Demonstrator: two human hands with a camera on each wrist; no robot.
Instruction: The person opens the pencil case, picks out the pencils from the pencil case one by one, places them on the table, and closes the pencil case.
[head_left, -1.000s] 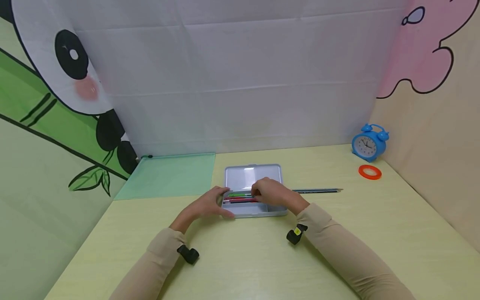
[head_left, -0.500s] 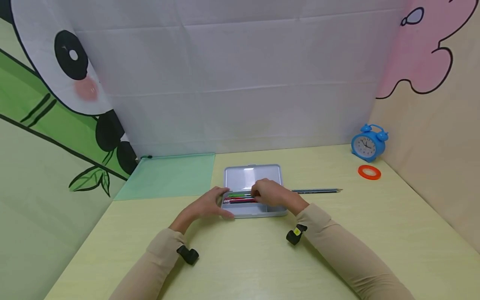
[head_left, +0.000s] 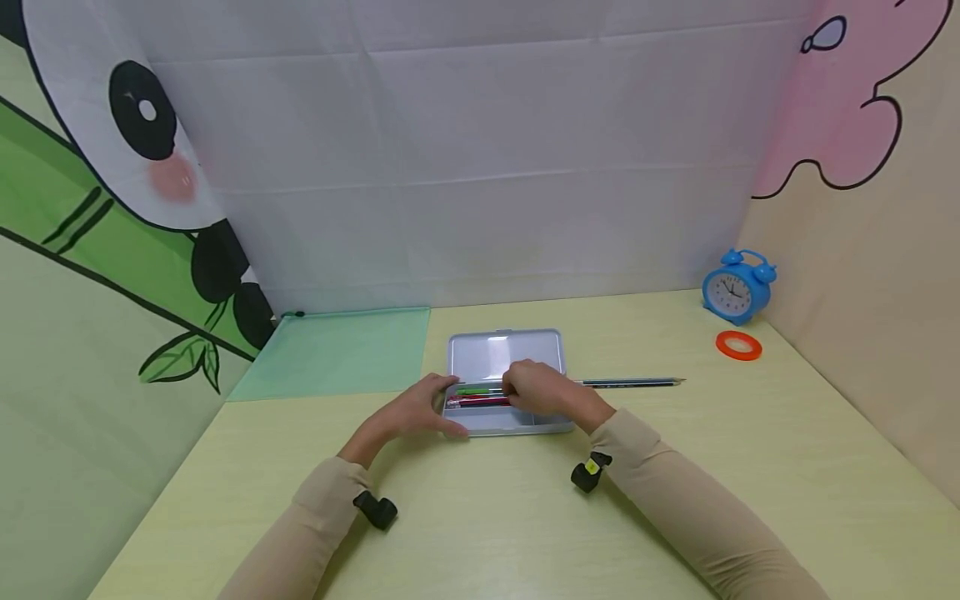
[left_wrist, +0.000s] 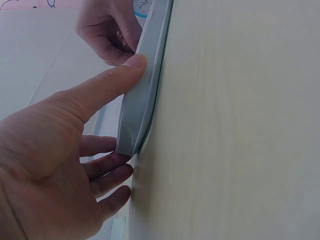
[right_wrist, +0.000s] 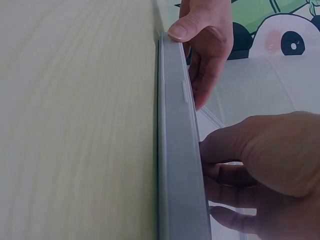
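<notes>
A pale grey pencil case [head_left: 491,422] lies on the table with its lid [head_left: 487,354] raised at the back. At its left end my left hand [head_left: 416,406] grips it, the thumb on the front wall and the fingers round the side. Inside lie a green pen [head_left: 472,391] and red pens or pencils [head_left: 480,402]. My right hand [head_left: 543,387] reaches over the front wall, fingers curled down into the case. Its fingertips are hidden, so I cannot tell what they hold. From behind this hand a dark pencil [head_left: 633,382] sticks out to the right, tip pointing right.
A translucent green sheet [head_left: 345,354] lies at the back left of the table [head_left: 480,533]. Toward the back right stand a blue alarm clock [head_left: 735,287] and, before it, a flat orange ring [head_left: 738,345]. A white cloth [head_left: 480,167] hangs behind the table.
My right hand has dipped very slightly toward the front. My left hand, the pencil case and the dark pencil look much the same.
</notes>
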